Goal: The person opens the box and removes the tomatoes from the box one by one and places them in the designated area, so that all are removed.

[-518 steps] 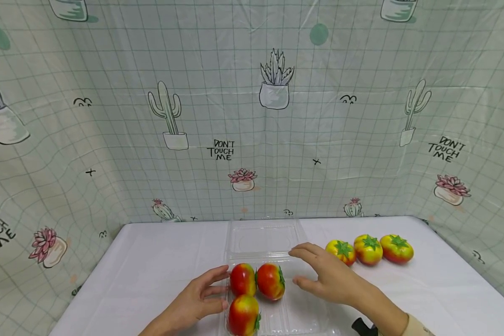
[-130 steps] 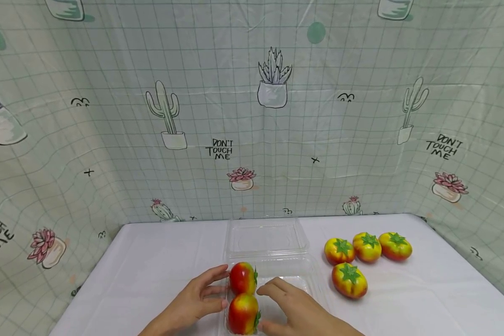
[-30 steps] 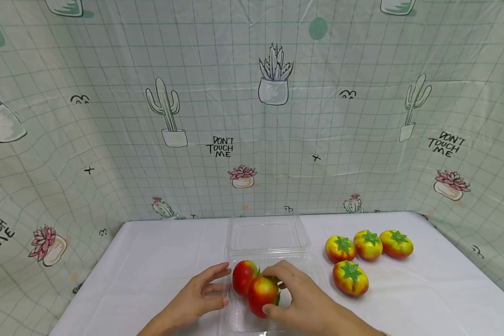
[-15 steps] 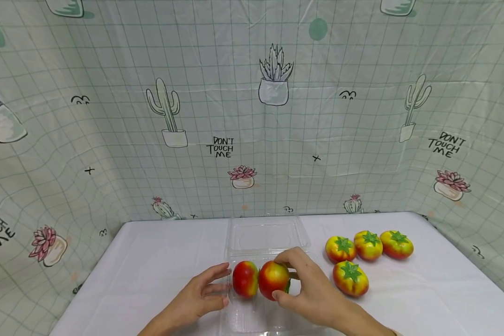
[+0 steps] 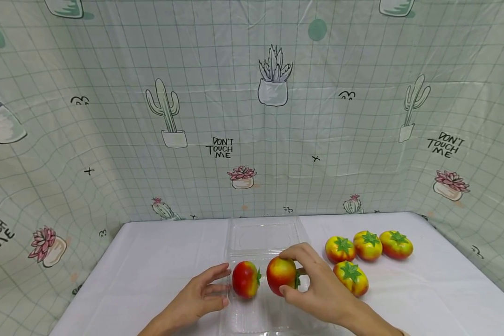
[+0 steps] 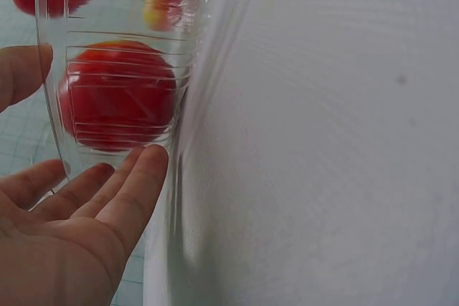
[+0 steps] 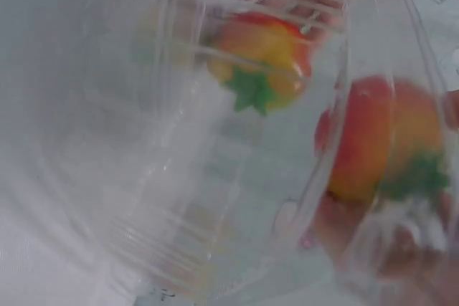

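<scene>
A clear plastic clamshell box point(image 5: 269, 235) lies open at the table's front middle. One red-yellow tomato point(image 5: 245, 279) sits in its near tray, at the left wall. My left hand point(image 5: 223, 286) rests with relaxed fingers against that wall from outside; in the left wrist view my fingers point(image 6: 136, 177) touch the ribbed plastic point(image 6: 183, 48) beside the tomato point(image 6: 118, 94). My right hand point(image 5: 289, 274) grips a second tomato point(image 5: 279, 274) above the tray's right part. The right wrist view shows that tomato point(image 7: 373, 137) blurred behind plastic.
Several more tomatoes lie on the white tablecloth point(image 5: 159, 261) to the right of the box: a row of three point(image 5: 369, 245) and one nearer point(image 5: 353, 278), close to my right wrist. Cactus-print sheets wall in the table on three sides.
My right hand has lifted the front tomato out of the tray and carried it up and to the right. Earlier another tomato went from the tray to the table. The left hand has stayed put.
</scene>
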A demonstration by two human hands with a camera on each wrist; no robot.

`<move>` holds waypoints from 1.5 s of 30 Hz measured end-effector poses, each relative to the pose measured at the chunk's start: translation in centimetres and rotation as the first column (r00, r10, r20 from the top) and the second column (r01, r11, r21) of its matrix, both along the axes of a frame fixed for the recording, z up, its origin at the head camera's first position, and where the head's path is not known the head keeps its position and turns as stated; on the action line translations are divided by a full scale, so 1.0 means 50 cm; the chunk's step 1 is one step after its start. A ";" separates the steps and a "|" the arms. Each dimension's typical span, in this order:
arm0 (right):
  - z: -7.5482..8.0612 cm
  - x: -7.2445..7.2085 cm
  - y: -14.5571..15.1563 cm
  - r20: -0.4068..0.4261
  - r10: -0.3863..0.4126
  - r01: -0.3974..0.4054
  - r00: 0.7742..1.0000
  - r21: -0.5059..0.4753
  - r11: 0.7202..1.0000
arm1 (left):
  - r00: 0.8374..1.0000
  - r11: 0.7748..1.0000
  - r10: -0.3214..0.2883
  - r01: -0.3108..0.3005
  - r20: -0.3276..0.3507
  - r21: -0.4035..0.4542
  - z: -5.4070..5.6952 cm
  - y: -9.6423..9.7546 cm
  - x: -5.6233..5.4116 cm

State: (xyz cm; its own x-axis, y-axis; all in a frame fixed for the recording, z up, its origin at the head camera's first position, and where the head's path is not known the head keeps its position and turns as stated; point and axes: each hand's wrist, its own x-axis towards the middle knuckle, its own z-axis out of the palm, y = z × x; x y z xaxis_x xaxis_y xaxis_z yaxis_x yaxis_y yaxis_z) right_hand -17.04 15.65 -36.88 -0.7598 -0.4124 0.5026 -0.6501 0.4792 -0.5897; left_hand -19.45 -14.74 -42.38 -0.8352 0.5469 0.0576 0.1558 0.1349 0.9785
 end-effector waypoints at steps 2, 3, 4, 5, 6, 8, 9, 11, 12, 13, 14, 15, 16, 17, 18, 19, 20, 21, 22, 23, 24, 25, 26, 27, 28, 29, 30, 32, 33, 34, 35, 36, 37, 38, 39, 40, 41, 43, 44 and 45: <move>0.001 -0.002 0.005 -0.023 -0.015 0.015 1.000 0.017 1.000 | 1.000 1.000 0.001 -0.001 0.002 -0.002 0.000 0.000 0.000; 0.002 -0.003 0.007 -0.032 -0.022 0.023 0.999 0.023 0.999 | 1.000 1.000 0.002 -0.002 0.003 -0.002 0.000 0.000 0.000; 0.002 -0.005 0.009 -0.045 -0.026 0.027 0.999 0.027 0.999 | 1.000 1.000 0.003 -0.003 0.004 -0.003 0.000 0.000 0.000; 0.004 -0.006 0.011 -0.053 -0.032 0.034 0.998 0.028 0.999 | 1.000 1.000 0.004 -0.004 0.005 -0.003 0.000 0.000 0.000; 0.006 -0.007 0.014 -0.071 -0.037 0.039 0.997 0.027 0.999 | 1.000 1.000 0.005 -0.005 0.007 -0.003 0.000 0.000 0.000; 0.009 -0.008 0.018 -0.085 -0.047 0.048 0.995 0.014 0.999 | 1.000 1.000 0.007 -0.007 0.006 -0.005 0.000 0.000 0.000; 0.011 -0.008 0.020 -0.092 -0.051 0.052 0.994 0.004 0.999 | 1.000 1.000 0.008 -0.008 0.006 -0.004 0.000 0.000 0.000; 0.014 -0.008 0.024 -0.107 -0.069 0.068 0.992 -0.008 0.998 | 1.000 1.000 0.008 -0.008 0.007 -0.003 0.001 0.000 0.000; 0.015 -0.007 0.026 -0.107 -0.079 0.079 0.991 -0.007 0.997 | 1.000 1.000 0.007 -0.007 0.005 -0.003 0.001 0.000 0.001; 0.016 -0.006 0.028 -0.096 -0.091 0.091 0.991 -0.006 0.996 | 1.000 1.000 0.005 -0.005 0.003 -0.002 0.001 0.000 0.001; 0.017 -0.005 0.031 -0.095 -0.101 0.101 0.990 -0.005 0.995 | 1.000 1.000 0.004 -0.004 0.004 0.000 0.001 0.000 0.001; 0.017 -0.005 0.034 -0.087 -0.107 0.107 0.990 -0.005 0.994 | 1.000 1.000 0.003 -0.003 0.006 0.001 0.001 0.000 0.001; 0.016 -0.005 0.037 -0.085 -0.112 0.112 0.990 -0.003 0.994 | 1.000 1.000 0.002 -0.002 0.006 0.002 0.001 0.000 0.001; 0.015 -0.006 0.040 -0.080 -0.113 0.113 0.990 -0.003 0.994 | 1.000 1.000 0.001 -0.001 0.006 0.002 0.001 0.000 0.000; 0.015 -0.006 0.044 -0.073 -0.113 0.113 0.991 -0.002 0.994 | 1.000 1.000 0.001 -0.001 0.006 0.001 0.001 0.000 0.000; 0.014 -0.007 0.046 -0.074 -0.110 0.110 0.991 -0.005 0.994 | 1.000 1.000 0.001 -0.001 0.008 0.001 0.001 0.000 0.000; 0.013 -0.008 0.050 -0.082 -0.104 0.104 0.991 -0.007 0.995 | 1.000 1.000 0.001 -0.001 0.008 0.001 0.000 0.000 0.000; 0.012 -0.009 0.053 -0.090 -0.098 0.097 0.991 -0.009 0.995 | 1.000 1.000 0.001 -0.001 0.007 0.000 0.000 0.000 0.000; 0.011 -0.009 0.056 -0.104 -0.095 0.094 0.990 -0.010 0.995 | 1.000 1.000 0.000 0.000 0.006 0.001 0.000 0.000 0.000; 0.011 -0.010 0.059 -0.116 -0.097 0.096 0.989 -0.011 0.995 | 1.000 1.000 -0.001 0.001 0.006 0.001 0.000 0.000 0.000; 0.011 -0.009 0.062 -0.128 -0.102 0.102 0.987 -0.009 0.995 | 1.000 1.000 -0.001 0.001 0.006 0.002 0.000 0.000 0.000; 0.010 -0.009 0.066 -0.140 -0.109 0.109 0.984 -0.008 0.994 | 1.000 1.000 -0.002 0.002 0.007 0.004 -0.001 0.000 -0.001; 0.010 -0.008 0.070 -0.150 -0.122 0.123 0.981 -0.004 0.992 | 1.000 1.000 -0.002 0.002 0.008 0.006 -0.001 0.000 -0.001; 0.011 -0.007 0.074 -0.156 -0.136 0.138 0.978 0.000 0.990 | 1.000 1.000 -0.003 0.003 0.009 0.007 -0.001 0.000 0.000; 0.011 -0.006 0.078 -0.159 -0.151 0.153 0.976 0.002 0.988 | 1.000 1.000 -0.003 0.003 0.011 0.008 -0.001 0.000 0.000; 0.012 -0.005 0.081 -0.159 -0.166 0.170 0.973 0.008 0.985 | 1.000 1.000 -0.002 0.002 0.013 0.008 -0.001 0.000 0.000; 0.013 -0.004 0.085 -0.160 -0.176 0.180 0.971 0.011 0.984 | 1.000 1.000 -0.001 0.001 0.013 0.009 -0.001 0.000 0.000; 0.016 -0.003 0.093 -0.155 -0.196 0.202 0.968 0.018 0.979 | 1.000 1.000 0.002 -0.002 0.017 0.008 0.000 0.001 0.000; 0.016 -0.003 0.097 -0.151 -0.206 0.211 0.967 0.021 0.977 | 1.000 1.000 0.004 -0.004 0.017 0.006 0.000 0.001 0.000; 0.017 -0.002 0.101 -0.145 -0.216 0.221 0.966 0.023 0.975 | 1.000 1.000 0.005 -0.005 0.018 0.005 0.000 0.001 0.000; 0.017 -0.002 0.105 -0.142 -0.227 0.233 0.963 0.025 0.972 | 1.000 1.000 0.005 -0.005 0.019 0.004 0.001 0.001 0.000; 0.017 -0.002 0.110 -0.138 -0.239 0.245 0.961 0.026 0.969 | 1.000 1.000 0.005 -0.005 0.019 0.004 0.001 0.001 0.000; 0.016 -0.001 0.114 -0.135 -0.254 0.261 0.958 0.030 0.965 | 1.000 1.000 0.005 -0.005 0.020 0.003 0.001 0.001 0.000; 0.015 -0.001 0.118 -0.134 -0.269 0.275 0.954 0.031 0.961 | 1.000 1.000 0.004 -0.004 0.019 0.002 0.001 0.001 0.000; 0.015 -0.001 0.123 -0.137 -0.282 0.288 0.950 0.030 0.957 | 1.000 1.000 0.003 -0.003 0.019 0.002 0.001 0.001 0.000; 0.014 -0.001 0.128 -0.144 -0.293 0.300 0.945 0.028 0.953 | 1.000 1.000 0.001 -0.001 0.019 0.002 0.000 0.001 0.000; 0.014 -0.001 0.132 -0.153 -0.301 0.308 0.941 0.024 0.951 | 1.000 1.000 0.001 -0.001 0.019 0.004 0.000 0.001 0.000; 0.013 -0.002 0.142 -0.170 -0.314 0.322 0.934 0.021 0.946 | 1.000 1.000 -0.001 0.001 0.015 0.002 0.000 0.001 0.000; 0.013 -0.002 0.147 -0.177 -0.319 0.327 0.931 0.018 0.945 | 1.000 1.000 -0.002 0.002 0.013 0.001 0.000 0.001 0.000; 0.012 -0.003 0.152 -0.182 -0.324 0.333 0.928 0.017 0.943 | 1.000 1.000 -0.003 0.002 0.012 0.002 0.000 0.001 0.000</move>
State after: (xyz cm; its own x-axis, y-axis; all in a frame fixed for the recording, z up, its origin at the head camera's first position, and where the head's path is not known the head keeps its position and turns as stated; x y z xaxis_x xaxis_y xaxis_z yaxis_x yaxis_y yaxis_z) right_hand -17.18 23.27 -36.26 -0.7589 -0.1807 0.6256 -0.5421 0.7076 -0.4533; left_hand -19.43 -14.67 -42.36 -0.8345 0.5488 0.0490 0.1446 0.1322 0.9806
